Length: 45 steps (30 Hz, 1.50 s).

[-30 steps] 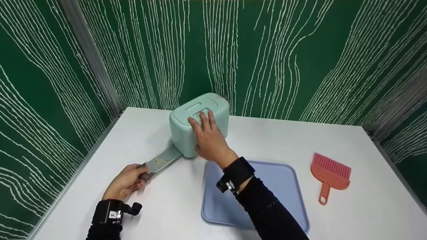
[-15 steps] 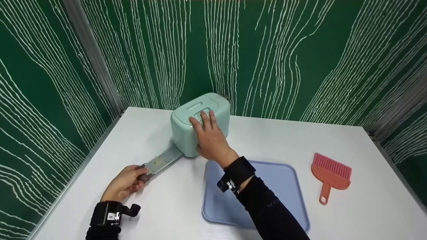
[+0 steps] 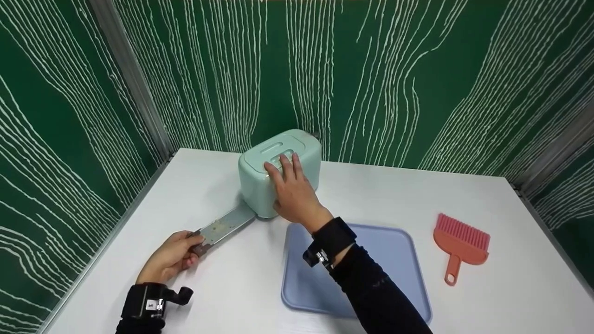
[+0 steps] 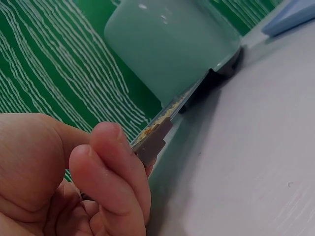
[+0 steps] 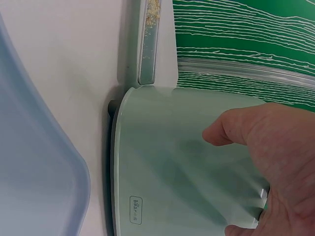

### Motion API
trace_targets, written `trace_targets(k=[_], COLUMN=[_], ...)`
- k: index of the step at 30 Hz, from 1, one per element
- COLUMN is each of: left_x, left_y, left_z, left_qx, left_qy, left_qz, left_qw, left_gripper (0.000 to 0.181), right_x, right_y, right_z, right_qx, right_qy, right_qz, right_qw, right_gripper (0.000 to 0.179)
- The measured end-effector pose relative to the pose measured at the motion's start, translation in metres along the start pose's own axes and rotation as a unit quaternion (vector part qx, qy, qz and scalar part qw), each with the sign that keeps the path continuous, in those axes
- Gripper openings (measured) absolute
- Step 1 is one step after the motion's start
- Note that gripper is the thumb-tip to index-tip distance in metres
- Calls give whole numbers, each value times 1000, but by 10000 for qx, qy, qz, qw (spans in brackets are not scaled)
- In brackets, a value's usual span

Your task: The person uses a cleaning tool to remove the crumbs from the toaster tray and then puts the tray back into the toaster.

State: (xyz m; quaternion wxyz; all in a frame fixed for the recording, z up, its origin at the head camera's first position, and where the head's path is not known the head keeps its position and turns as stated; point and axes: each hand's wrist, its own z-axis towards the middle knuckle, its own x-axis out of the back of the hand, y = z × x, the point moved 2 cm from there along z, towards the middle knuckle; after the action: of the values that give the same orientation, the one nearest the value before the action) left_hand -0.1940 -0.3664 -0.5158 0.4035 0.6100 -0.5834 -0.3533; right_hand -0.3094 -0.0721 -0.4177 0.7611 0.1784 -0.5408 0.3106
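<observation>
A mint-green toaster is seen upright near the back of the smooth white table; its shell is glossy and boxy with rounded corners, and a dark base is shown beneath. Its top is pierced by two long slots, one partly covered by the right hand; what may be held inside cannot be told. A small outlined label is borne on its side, the lettering too blurred to be read.

At the toaster's lower edge, a long, shallow metal tray is met; by its low rims pale yellow crumbs are enclosed, finely scattered. Its darker end piece is pinched in the narrow grip of the left hand. By the right hand the toaster's top is touched, the grip wide and the fingers spread, with the thumb turned toward the side wall.

Partly crossed by the right sleeve, a pale blue rectangular tray with a raised rim is laid on the table. Farther right, an orange-red brush is placed, edged with pink bristles, its handle pierced by a hole. Behind, green panels are streaked with wavy white lines.
</observation>
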Motion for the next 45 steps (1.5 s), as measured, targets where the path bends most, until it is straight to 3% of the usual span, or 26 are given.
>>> trace_targets(k=[7,14,28,35,45], left_x=[0,-1,-8,-9,-8], left_y=[1,2,9,12,17], left_z=[-3,-7,-14,-16,-20], left_qx=[-55,-198,-390,-340,-424], left_qy=[-118,-202,-409,-376,-594], left_qz=[-17,-51,-33,8,212], left_qw=[9999,9996,9984,9987,9971], left_gripper=[21,19,20,18,19], right_x=[2,2,8,13,16], right_y=[0,1,3,5,7], right_z=[0,-1,0,0,-5], right_qx=[-7,97,-139,-189,-206], right_qy=[-94,72,-538,-676,-738], right_qz=[-33,39,286,397,727], right_qw=[9999,9999,9980,9967,9944], right_gripper=[88,87,94,95,98])
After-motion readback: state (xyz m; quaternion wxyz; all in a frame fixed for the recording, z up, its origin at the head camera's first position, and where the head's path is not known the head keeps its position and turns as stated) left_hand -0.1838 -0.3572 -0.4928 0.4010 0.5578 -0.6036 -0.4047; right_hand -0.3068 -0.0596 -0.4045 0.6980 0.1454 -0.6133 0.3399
